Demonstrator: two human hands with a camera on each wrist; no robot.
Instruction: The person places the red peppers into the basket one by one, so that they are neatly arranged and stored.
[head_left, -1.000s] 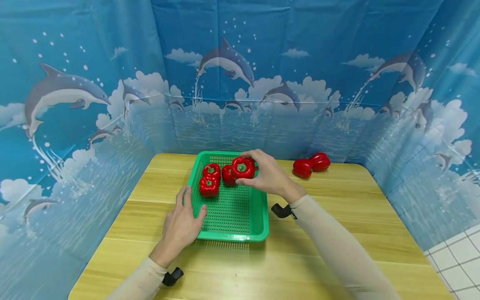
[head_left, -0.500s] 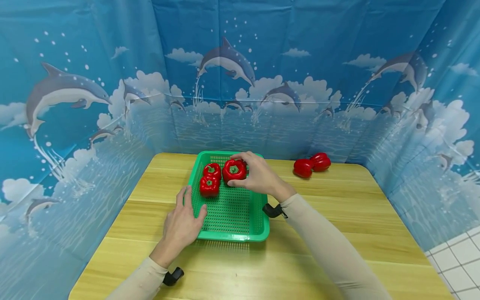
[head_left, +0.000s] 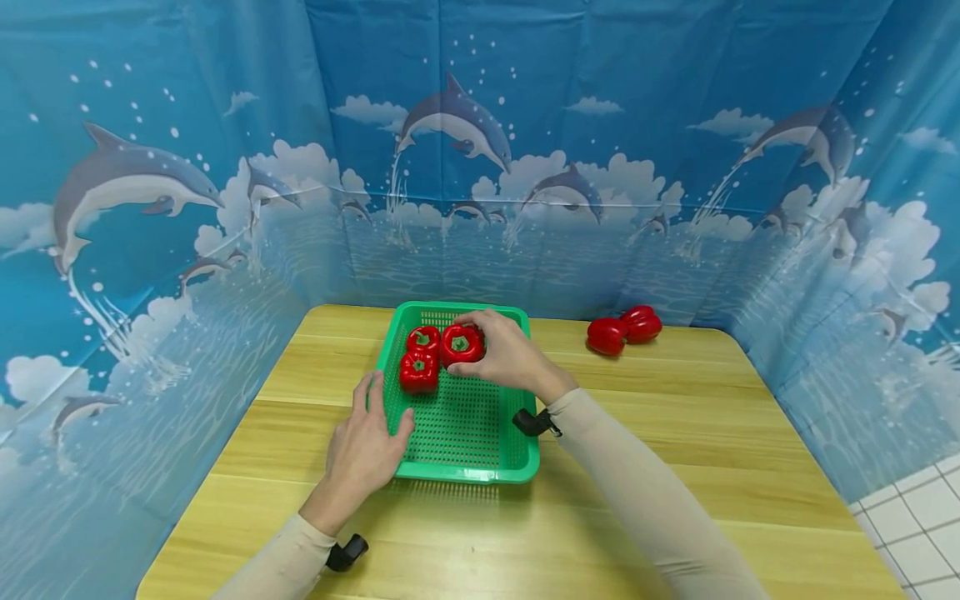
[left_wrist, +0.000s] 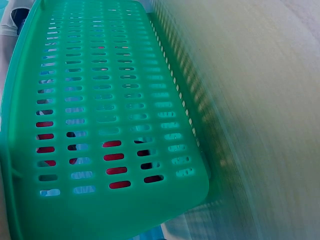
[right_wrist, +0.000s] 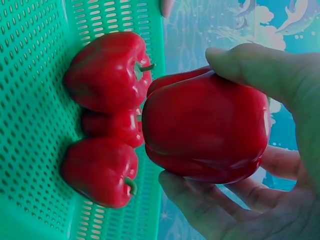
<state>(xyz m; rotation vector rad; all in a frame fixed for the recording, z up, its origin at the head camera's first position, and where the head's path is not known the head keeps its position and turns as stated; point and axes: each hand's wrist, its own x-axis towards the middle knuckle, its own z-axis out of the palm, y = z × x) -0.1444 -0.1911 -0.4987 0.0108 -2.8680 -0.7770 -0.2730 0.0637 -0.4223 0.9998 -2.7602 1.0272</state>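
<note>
My right hand [head_left: 506, 354] holds a glossy red bell pepper [right_wrist: 207, 125] over the far part of the green plastic basket [head_left: 480, 477], thumb on one side and fingers on the other. Behind the held pepper in the right wrist view, three more peppers lie in the basket: one large [right_wrist: 107, 72], one partly hidden [right_wrist: 112, 127], one with a curved stem [right_wrist: 100, 172]. The head view shows only two of these, the third hidden by the held one. My left hand [head_left: 363, 437] rests on the basket's left rim with fingers extended.
Two red peppers, one nearer [head_left: 606, 336] and one farther [head_left: 641, 323], lie on the wooden table [head_left: 675, 450] right of the basket. A blue dolphin-print curtain [head_left: 480, 242] stands behind the table and along both sides.
My right hand has moved left and slightly down with its pepper, toward the peppers in the basket. My left hand and the basket have stayed put.
</note>
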